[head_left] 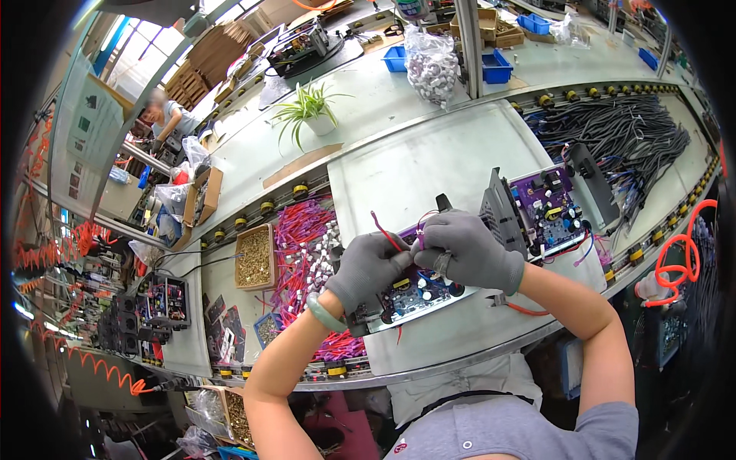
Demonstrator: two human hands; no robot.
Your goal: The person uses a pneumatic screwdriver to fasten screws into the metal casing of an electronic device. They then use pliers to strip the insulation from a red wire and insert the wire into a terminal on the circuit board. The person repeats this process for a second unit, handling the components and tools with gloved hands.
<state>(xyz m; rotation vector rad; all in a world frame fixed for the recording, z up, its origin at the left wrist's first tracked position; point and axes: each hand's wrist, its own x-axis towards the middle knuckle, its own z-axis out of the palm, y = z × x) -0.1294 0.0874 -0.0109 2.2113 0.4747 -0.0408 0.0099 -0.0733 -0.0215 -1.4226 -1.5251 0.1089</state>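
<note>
Both my hands wear grey gloves and meet above a purple circuit board (420, 305) set in a metal chassis. My left hand (369, 268) is closed with its fingers pinched around a red wire (386, 233), whose free end sticks up past the knuckles. Close against it, my right hand (469, 251) is closed too, fingertips pressed together. A small purple piece (420, 239) shows between the hands; what the right fingertips hold is hidden. To the right stands a second chassis with a purple board (548, 205) and dark metal panels.
Red and purple wires with white connectors (303, 238) lie in a heap on the left, beside a box of brass-coloured small parts (255, 258). Black cables (621, 146) are piled at the far right. A potted plant (318, 119) stands beyond the line; a person (170, 121) works at far left.
</note>
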